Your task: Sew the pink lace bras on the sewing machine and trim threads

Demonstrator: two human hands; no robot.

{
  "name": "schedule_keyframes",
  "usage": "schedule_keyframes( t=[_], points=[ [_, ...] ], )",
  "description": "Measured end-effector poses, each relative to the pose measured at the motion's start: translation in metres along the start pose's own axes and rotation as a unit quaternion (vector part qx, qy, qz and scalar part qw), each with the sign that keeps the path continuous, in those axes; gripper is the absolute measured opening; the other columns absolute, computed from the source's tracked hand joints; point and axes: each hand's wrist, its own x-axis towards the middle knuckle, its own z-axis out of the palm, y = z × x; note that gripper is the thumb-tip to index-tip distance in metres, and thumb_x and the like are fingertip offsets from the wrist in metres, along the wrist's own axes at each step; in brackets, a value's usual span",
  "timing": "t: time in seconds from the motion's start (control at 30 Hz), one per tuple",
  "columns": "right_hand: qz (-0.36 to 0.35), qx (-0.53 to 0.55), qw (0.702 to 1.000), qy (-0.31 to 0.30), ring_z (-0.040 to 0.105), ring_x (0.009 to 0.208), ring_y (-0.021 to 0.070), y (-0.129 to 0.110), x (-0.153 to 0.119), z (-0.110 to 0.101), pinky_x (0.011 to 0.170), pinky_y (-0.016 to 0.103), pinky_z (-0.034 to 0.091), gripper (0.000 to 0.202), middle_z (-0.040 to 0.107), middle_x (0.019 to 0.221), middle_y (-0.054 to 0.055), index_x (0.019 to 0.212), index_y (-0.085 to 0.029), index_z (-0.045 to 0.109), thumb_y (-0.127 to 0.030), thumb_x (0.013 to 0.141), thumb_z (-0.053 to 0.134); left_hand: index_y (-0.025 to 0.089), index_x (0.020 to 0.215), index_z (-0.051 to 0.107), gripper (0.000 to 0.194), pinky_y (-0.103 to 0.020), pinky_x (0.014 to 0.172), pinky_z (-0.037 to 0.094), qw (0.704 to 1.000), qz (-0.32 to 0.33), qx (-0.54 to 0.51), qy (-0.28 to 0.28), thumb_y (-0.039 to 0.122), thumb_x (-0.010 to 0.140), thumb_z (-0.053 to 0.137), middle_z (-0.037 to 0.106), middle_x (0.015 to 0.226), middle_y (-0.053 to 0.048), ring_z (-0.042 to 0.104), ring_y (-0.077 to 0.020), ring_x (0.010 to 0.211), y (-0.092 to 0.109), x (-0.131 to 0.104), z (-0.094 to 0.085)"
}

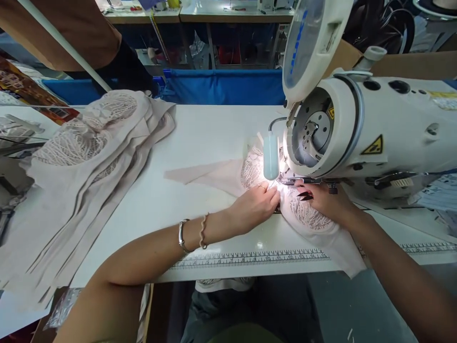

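Note:
A pale pink lace bra [309,214] lies under the head of a white sewing machine [389,128], one cup on each side of the needle area. My left hand [255,205] pinches the fabric's middle just left of the needle, fingertips pressed together. On the near cup, my right hand [326,202] grips the cloth with curled fingers, partly under the machine head. Dark pointed tips show at those fingers; I cannot tell whether they are nails or a small tool. A lit lamp [271,157] hangs over the stitching spot, and the needle itself is hidden.
Similar lace bras [96,138] are piled on the left of the white table [210,128]. A ruler strip [250,258] runs along its front edge. Behind hangs a blue cloth bin [228,85]. Another person [67,33] stands at the upper left beside a slanting pole [67,47].

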Motion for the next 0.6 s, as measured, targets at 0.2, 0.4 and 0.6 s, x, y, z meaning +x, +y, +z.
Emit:
schedule_keyframes(
  t=[0.2,0.4,0.6],
  points=[
    [-0.048,0.052,0.997,-0.030,0.071,0.109,0.0255,-0.004,-0.006,0.000,0.086,0.036,0.059,0.052,0.075,0.122,0.001,0.138,-0.034,0.064,-0.017,0.092,0.048,0.011,0.110,0.060,0.031,-0.034,0.066,0.034,0.998,-0.031,-0.002,0.047,-0.002,0.095,0.036,0.064,0.117,-0.013,0.053,-0.0216,0.084,-0.003,-0.006,0.009],
    [-0.041,0.063,0.996,-0.055,0.070,0.110,0.0242,-0.003,-0.009,0.007,0.085,0.034,0.062,0.061,0.073,0.124,0.003,0.142,-0.034,0.061,-0.010,0.088,0.046,0.013,0.113,0.059,0.025,-0.034,0.069,0.033,0.997,-0.047,-0.002,0.065,0.005,0.100,0.040,0.065,0.123,-0.011,0.054,-0.0212,0.085,-0.006,-0.007,0.016],
    [-0.031,0.058,0.997,-0.041,0.070,0.107,0.0246,-0.008,-0.009,0.013,0.089,0.036,0.062,0.062,0.075,0.115,0.004,0.143,-0.032,0.060,-0.008,0.086,0.047,0.015,0.107,0.060,0.031,-0.034,0.067,0.032,0.998,-0.055,-0.019,0.028,-0.005,0.091,0.043,0.068,0.119,-0.009,0.054,-0.0190,0.078,-0.012,-0.004,0.009]
  ],
)
